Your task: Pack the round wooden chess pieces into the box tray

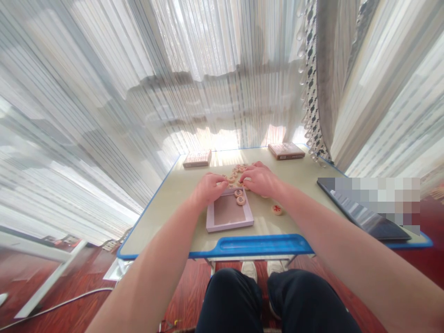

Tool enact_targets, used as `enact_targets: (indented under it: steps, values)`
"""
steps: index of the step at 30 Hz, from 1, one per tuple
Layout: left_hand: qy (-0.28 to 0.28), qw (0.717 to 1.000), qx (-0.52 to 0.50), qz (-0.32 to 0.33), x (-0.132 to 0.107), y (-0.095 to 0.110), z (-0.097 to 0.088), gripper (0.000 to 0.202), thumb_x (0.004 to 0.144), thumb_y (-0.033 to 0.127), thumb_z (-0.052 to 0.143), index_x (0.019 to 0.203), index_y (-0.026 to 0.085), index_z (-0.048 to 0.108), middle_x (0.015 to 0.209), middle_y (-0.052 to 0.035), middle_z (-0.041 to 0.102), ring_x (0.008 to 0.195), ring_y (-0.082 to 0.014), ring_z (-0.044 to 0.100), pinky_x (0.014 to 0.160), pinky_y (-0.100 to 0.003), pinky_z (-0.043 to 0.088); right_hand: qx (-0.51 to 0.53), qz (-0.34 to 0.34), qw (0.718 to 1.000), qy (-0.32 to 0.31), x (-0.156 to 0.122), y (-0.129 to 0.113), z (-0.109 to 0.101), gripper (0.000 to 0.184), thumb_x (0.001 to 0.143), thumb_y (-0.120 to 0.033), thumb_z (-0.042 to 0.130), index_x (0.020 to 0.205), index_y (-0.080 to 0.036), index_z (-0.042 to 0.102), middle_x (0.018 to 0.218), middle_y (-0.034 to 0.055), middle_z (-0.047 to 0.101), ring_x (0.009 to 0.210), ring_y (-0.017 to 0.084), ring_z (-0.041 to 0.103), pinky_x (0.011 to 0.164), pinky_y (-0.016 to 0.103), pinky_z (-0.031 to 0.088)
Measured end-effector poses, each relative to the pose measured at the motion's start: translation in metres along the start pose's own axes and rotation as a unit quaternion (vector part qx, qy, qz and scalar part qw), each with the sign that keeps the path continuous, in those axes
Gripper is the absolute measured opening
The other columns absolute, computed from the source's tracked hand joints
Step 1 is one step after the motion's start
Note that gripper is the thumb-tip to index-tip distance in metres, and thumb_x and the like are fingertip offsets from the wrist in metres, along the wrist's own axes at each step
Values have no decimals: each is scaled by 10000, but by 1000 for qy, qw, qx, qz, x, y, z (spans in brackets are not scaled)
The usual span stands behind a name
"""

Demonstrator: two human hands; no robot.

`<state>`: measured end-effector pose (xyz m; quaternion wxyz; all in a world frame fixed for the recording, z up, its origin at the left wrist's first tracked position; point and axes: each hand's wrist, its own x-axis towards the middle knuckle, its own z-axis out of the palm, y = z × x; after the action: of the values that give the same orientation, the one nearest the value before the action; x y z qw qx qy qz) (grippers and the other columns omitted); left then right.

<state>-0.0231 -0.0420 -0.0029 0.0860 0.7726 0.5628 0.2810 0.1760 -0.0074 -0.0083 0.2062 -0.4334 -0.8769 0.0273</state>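
A shallow white box tray [229, 225] lies on the beige table [173, 203] in front of me, with two round wooden chess pieces [239, 197] in its far right corner. My left hand [209, 187] rests at the tray's far edge, fingers curled onto a piece there. My right hand [261, 179] lies beside it, fingers bent over the heap of loose wooden pieces [238, 169] just behind the tray. One single piece with a red mark [277, 210] sits alone to the right of the tray.
A flat box [197, 158] lies at the table's far left and another box [286, 151] at the far right. A dark tablet-like slab [367, 217] rests on the right edge. Curtains hang behind the table. A blue groove [260, 244] runs along the near edge; my knees are below.
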Motion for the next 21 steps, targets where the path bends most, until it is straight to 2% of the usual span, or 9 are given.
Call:
enact_targets:
  steps: [4, 7, 10, 13, 16, 19, 21]
  values:
    - [15, 999, 36, 28, -1, 5, -1, 290, 778, 290, 465, 793, 182, 733, 833, -26, 716, 874, -191, 596, 864, -283, 444, 11, 2, 1000, 26, 2, 0, 1, 237, 809, -315, 517, 934, -220, 695, 1016, 52, 665, 980, 243, 498, 916, 368, 364]
    - [9, 998, 40, 48, -2, 10, -3, 272, 774, 255, 467, 752, 185, 728, 806, -35, 708, 846, -184, 595, 856, -291, 442, 25, -21, 999, 8, 4, 1, 3, 224, 821, -296, 495, 893, -246, 701, 995, 30, 675, 974, 228, 513, 937, 371, 348]
    - [-19, 998, 25, 51, -3, 13, -5, 213, 740, 259, 526, 732, 183, 726, 793, -45, 686, 836, -185, 595, 793, -278, 465, 35, -8, 999, -2, 5, 2, 2, 188, 790, -285, 527, 825, -238, 705, 924, 21, 691, 964, 229, 519, 916, 357, 364]
    - [-29, 999, -2, 44, -4, 14, -6, 187, 698, 313, 601, 744, 186, 731, 872, -62, 654, 865, -186, 594, 720, -248, 487, 41, 13, 999, -20, 5, 1, -2, 169, 767, -266, 543, 825, -229, 698, 884, 16, 697, 941, 222, 534, 889, 344, 388]
    - [-36, 998, -14, 41, -5, 12, -6, 182, 692, 301, 601, 747, 189, 734, 902, -65, 634, 871, -176, 598, 689, -229, 493, 46, 12, 998, -30, 4, 2, -4, 201, 769, -200, 516, 858, -231, 694, 915, 6, 700, 940, 206, 548, 920, 341, 381]
    - [-50, 998, -13, 45, -5, 10, -7, 180, 687, 253, 582, 761, 187, 732, 894, -56, 645, 868, -169, 599, 695, -224, 489, 54, 30, 998, -14, 4, 5, -2, 283, 748, -129, 500, 925, -237, 692, 978, 4, 693, 1036, 213, 523, 921, 322, 390]
    - [-57, 997, -13, 45, -5, 10, -8, 191, 685, 228, 564, 773, 185, 728, 879, -47, 655, 840, -160, 598, 684, -220, 483, 59, 46, 997, -5, 5, 7, -1, 299, 745, -147, 512, 980, -226, 679, 1001, 20, 684, 1035, 220, 525, 893, 321, 410]
